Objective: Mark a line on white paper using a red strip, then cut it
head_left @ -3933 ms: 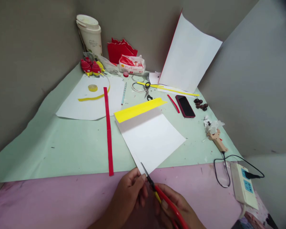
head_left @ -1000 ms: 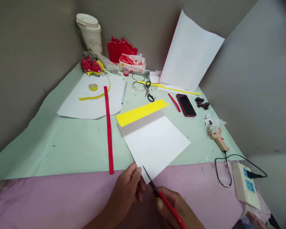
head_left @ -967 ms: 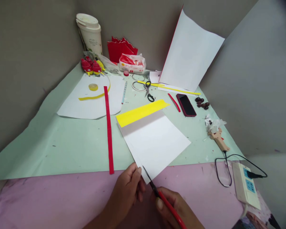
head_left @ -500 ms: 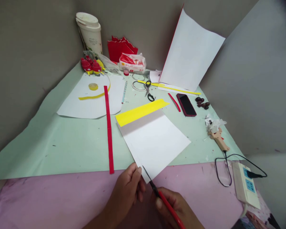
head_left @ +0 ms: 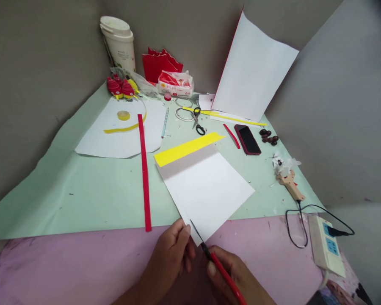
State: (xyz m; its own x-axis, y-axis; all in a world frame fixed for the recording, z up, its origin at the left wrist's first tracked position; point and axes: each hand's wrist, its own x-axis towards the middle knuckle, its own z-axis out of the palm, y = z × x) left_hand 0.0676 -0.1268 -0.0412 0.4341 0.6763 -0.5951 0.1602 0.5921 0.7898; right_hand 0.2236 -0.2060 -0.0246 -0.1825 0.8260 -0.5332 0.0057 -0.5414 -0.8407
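Observation:
A white-backed sheet of paper (head_left: 209,186) lies at an angle in front of me, its far edge folded over to show a yellow strip (head_left: 189,149). My left hand (head_left: 174,250) pinches the sheet's near left edge between thumb and fingers. In my right hand (head_left: 231,271) are red-handled scissors (head_left: 224,273), gripped low at the front. Their dark blades lie across the sheet's near corner, beside my left thumb; the lower blade is hidden. Left of the sheet, a long red strip (head_left: 145,182) lies on the table covering.
Black-handled scissors (head_left: 197,120), a phone (head_left: 247,140) and a short red strip (head_left: 231,136) lie beyond the sheet. On the right are a glue gun (head_left: 290,184) and a power strip (head_left: 326,245) with a looping cord. A cup (head_left: 119,44) stands at the back left.
The sheet's near corner, my hands and the red-handled scissors have shifted very slightly right and down. Both hands keep their hold.

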